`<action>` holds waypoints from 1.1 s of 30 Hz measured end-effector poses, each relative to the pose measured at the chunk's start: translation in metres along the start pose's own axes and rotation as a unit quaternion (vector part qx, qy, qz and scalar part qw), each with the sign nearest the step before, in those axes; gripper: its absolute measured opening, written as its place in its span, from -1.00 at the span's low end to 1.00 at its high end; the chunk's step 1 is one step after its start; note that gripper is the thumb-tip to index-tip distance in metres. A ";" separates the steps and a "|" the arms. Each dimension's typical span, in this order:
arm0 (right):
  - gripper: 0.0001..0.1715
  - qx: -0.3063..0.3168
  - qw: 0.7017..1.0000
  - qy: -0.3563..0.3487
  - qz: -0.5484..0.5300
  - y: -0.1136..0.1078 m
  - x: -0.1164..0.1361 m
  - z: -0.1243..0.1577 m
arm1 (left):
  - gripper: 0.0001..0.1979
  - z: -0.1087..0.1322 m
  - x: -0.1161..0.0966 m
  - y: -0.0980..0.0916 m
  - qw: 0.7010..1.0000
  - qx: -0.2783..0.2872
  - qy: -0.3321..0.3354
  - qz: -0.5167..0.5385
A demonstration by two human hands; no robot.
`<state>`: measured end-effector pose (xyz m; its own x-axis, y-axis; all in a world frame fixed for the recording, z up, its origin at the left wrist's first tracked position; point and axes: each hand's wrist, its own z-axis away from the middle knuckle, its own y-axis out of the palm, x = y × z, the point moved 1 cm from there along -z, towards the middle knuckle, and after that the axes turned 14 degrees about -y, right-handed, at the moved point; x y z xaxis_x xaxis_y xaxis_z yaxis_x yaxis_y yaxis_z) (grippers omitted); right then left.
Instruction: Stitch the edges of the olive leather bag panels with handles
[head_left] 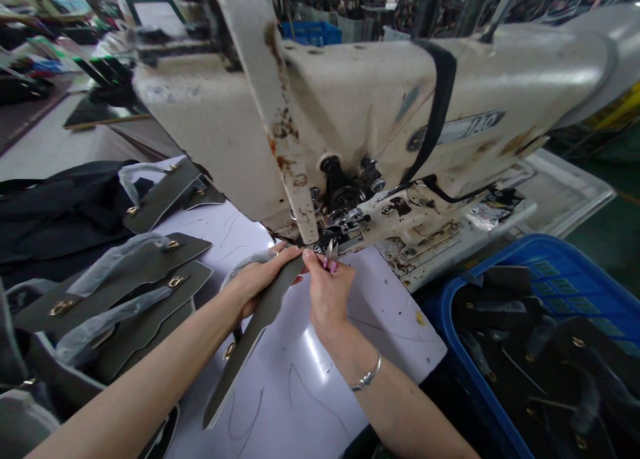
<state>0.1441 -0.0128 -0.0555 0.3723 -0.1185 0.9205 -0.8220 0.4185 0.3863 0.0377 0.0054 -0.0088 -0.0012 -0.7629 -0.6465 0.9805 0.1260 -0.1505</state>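
Observation:
A dark grey-green bag panel with a pale edge stands tilted on its side below the sewing machine's needle area. My left hand is closed on its upper part, next to a plastic-wrapped handle. Pinched fingers of my right hand meet the panel's top corner close to the presser foot. Small thread snips with pink handles poke out of that same hand, blades upward. Both hands' fingertips nearly touch each other, and the panel's far corner is hidden behind them.
Several similar panels with wrapped handles lie stacked at left, beside black fabric. A blue basket holding more panels stands at right. The machine arm spans above the white table, where loose threads lie.

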 end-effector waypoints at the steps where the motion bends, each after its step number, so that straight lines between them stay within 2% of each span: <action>1: -0.67 0.000 1.000 0.005 -0.008 0.000 0.001 0.000 | -0.59 0.002 0.002 0.002 1.000 0.002 -0.024 0.017; 3: -0.67 0.001 1.000 0.009 -0.003 -0.001 0.002 -0.001 | -0.55 0.004 0.008 0.006 0.997 0.013 -0.059 0.050; 8: -0.72 0.030 0.999 0.024 0.004 -0.011 0.010 -0.005 | -0.46 0.010 0.027 0.024 0.991 0.040 -0.002 0.130; 12: -0.83 0.074 0.994 0.078 -0.003 -0.027 0.025 -0.013 | -0.47 0.019 0.042 0.051 0.977 0.002 0.012 0.214; 15: -0.78 0.113 0.988 0.109 0.015 -0.038 0.037 -0.022 | -0.47 0.025 0.048 0.071 0.966 -0.015 0.036 0.255; 18: -0.71 0.143 0.982 0.118 0.047 -0.043 0.045 -0.033 | -0.45 0.026 0.049 0.083 0.958 -0.013 0.039 0.282; 24: -0.73 0.173 0.980 0.095 0.036 -0.039 0.054 -0.046 | -0.43 0.027 0.040 0.089 0.933 -0.012 0.035 0.357; 31: -0.71 0.216 0.969 0.104 0.057 -0.046 0.049 -0.047 | -0.44 0.017 0.028 0.086 0.901 -0.041 0.073 0.425; 33: -0.73 0.237 0.963 0.102 0.074 -0.050 0.050 -0.044 | -0.53 0.018 0.030 0.086 0.904 -0.039 0.069 0.419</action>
<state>0.2228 -0.0003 -0.0313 0.2732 0.1110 0.9555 -0.9589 -0.0471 0.2797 0.1258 -0.0178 -0.0280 0.7069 -0.2923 -0.6440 0.6311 0.6717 0.3879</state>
